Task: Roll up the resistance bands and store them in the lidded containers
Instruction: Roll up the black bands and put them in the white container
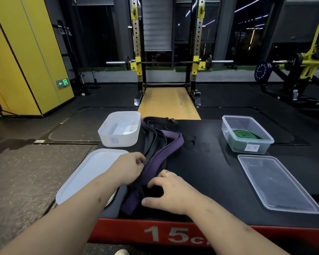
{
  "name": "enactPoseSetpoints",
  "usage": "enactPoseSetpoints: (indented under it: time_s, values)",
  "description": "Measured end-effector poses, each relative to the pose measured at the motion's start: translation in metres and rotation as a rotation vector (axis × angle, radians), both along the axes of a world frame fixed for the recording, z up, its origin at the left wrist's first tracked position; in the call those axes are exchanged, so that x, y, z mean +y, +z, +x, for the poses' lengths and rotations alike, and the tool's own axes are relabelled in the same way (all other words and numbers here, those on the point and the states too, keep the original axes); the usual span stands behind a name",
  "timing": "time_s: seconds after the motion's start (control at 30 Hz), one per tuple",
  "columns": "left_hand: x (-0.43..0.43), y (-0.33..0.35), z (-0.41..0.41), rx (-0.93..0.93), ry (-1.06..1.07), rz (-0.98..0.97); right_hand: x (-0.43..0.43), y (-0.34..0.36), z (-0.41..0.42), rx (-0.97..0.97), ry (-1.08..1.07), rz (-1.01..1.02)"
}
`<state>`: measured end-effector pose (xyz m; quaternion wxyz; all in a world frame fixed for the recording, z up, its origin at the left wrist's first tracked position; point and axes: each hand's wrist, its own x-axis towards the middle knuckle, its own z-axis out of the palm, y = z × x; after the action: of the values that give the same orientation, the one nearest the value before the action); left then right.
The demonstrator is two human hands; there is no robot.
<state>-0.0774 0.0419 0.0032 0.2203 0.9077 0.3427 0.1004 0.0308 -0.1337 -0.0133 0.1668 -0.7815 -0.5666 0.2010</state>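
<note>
White flat plastic lid lies just left of the left hand, and an open white plastic tub stands beyond those fingers, which curl and pinch the edge of a heap of purple and dark grey rubber resistance bands on the black padded box top. Just right, the right hand arches over the heap's near end, fingertips on it; whether it grips cannot be told. Well right of its fingers sit a clear plastic tub holding a coiled green rubber band and, nearer, a clear flat lid.

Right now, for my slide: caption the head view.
Left hand and right hand handle tangled bands beside a white tub.
</note>
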Motion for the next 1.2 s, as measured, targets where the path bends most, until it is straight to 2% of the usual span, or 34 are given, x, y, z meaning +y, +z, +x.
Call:
enactPoseSetpoints:
  time_s: [0.13,0.2,0.3,0.4,0.47,0.53,0.67,0.73,0.8,0.9,0.97,1.07,1.2]
  values:
    - [0.000,-0.003,-0.001,0.052,0.028,0.174,-0.001,-0.002,-0.003,-0.045,-0.008,0.045]
    - [-0.001,-0.002,-0.001,0.086,0.080,0.170,-0.002,0.000,-0.007,-0.014,-0.011,0.044]
    - [-0.001,0.001,-0.001,0.128,0.148,0.093,-0.001,0.001,-0.014,-0.007,-0.017,0.006]
    - [-0.003,0.006,-0.001,-0.060,0.213,-0.158,0.002,0.001,-0.014,0.061,-0.104,0.016]
    - [-0.006,0.009,-0.002,-0.254,0.268,-0.352,0.001,0.003,-0.009,0.197,-0.192,0.035]
    - [-0.008,0.013,-0.001,-0.365,0.294,-0.461,-0.002,0.005,-0.003,0.388,-0.261,0.098]
    - [-0.011,0.015,-0.001,-0.392,0.290,-0.459,-0.011,0.018,0.006,0.952,-0.319,0.316]
    - [-0.015,0.015,0.003,-0.417,0.320,-0.461,-0.015,0.031,0.012,1.137,-0.330,0.422]
    - [-0.021,0.017,0.009,-0.454,0.344,-0.504,-0.019,0.041,0.019,1.222,-0.326,0.517]
    - [-0.040,0.027,0.020,-0.507,0.304,-0.726,-0.023,0.045,0.033,1.247,-0.268,0.645]
    - [-0.053,0.034,0.027,-0.505,0.215,-0.911,-0.025,0.044,0.041,1.198,-0.227,0.675]
    - [-0.063,0.042,0.044,-0.621,0.118,-1.155,-0.029,0.038,0.047,1.092,-0.189,0.602]
    - [-0.069,0.049,0.065,-0.707,0.066,-1.224,-0.040,0.029,0.057,0.983,-0.084,0.434]
